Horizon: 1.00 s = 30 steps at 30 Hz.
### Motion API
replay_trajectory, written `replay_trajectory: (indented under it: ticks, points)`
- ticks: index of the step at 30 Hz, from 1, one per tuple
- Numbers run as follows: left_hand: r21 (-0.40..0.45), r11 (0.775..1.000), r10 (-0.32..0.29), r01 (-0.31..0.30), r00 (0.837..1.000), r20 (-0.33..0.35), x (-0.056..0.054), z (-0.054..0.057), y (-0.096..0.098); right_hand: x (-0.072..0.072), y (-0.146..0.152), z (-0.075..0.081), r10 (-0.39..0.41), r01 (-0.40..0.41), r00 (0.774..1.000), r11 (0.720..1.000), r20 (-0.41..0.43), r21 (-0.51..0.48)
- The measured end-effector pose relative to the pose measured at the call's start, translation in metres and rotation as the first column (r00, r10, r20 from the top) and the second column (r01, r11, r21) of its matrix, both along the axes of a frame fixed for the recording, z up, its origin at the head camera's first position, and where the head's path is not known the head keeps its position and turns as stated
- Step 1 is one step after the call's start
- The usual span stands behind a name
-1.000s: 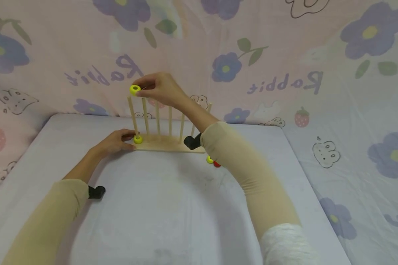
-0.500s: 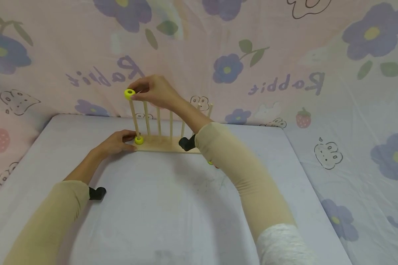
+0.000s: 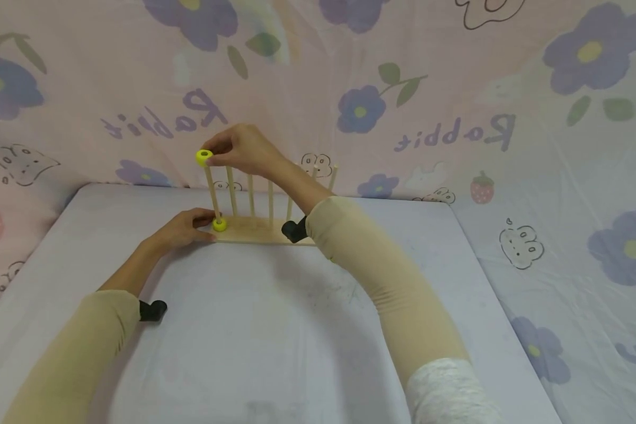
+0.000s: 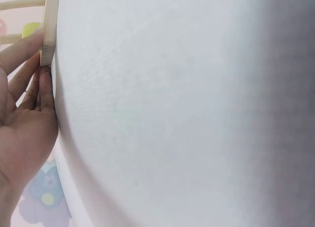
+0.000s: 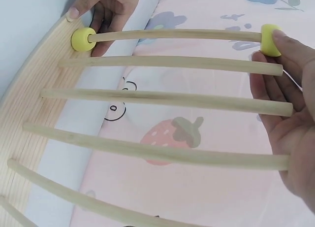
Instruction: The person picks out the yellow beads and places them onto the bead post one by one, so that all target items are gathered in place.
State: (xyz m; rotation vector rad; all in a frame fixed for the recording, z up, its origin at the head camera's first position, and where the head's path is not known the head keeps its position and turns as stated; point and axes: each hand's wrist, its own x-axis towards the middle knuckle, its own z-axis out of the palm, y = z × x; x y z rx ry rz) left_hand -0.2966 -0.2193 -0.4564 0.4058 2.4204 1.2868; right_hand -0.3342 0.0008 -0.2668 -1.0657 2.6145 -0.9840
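A wooden peg rack [image 3: 249, 233] stands on the white table, a row of upright pegs rising from its flat base. My right hand [image 3: 244, 150] pinches a yellow bead [image 5: 269, 41] between thumb and fingers at the top of the leftmost peg [image 5: 177, 35]; the peg's tip is inside the bead. Another yellow bead [image 3: 219, 225] sits at the foot of that same peg. My left hand [image 3: 179, 231] holds the left end of the base, thumb [image 4: 24, 49] on its upper face near the lower bead, other fingers around the end.
The white tabletop [image 3: 217, 341] stretches in front of the rack. A patterned cloth [image 3: 297, 70] with flowers and lettering hangs close behind. My right forearm [image 3: 392, 282] crosses over the rack's right part and hides some of it.
My right hand has moved left and down, bringing the yellow bead onto the leftmost peg's tip. My forearm now covers the yellow and red beads seen earlier by the rack. My left hand stays put.
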Motion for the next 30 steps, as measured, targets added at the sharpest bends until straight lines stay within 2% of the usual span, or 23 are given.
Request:
replay_trajectory:
  ticks: [9, 16, 25, 30]
  points:
    - [0.011, 1.0, 0.003, -0.003, 1.0, 0.017, -0.002, -0.003, 0.001, -0.001, 0.001, -0.002, 0.012, -0.012, 1.0, 1.0, 0.011, -0.008]
    - [0.024, 1.0, 0.005, -0.005, 1.0, -0.001, 0.0, 0.0, 0.002, 0.0, 0.006, -0.001, -0.002, 0.002, 1.0, 0.999, 0.0, -0.048]
    - [0.005, 1.0, 0.013, -0.013, 1.0, -0.001, 0.003, 0.003, 0.004, 0.002, 0.018, 0.005, -0.015, 0.026, 0.998, 0.981, 0.056, -0.193]
    - [-0.001, 1.0, 0.01, -0.01, 1.0, -0.002, 0.004, 0.004, 0.002, 0.004, 0.032, 0.009, -0.029, 0.034, 0.999, 0.979, 0.03, -0.199]
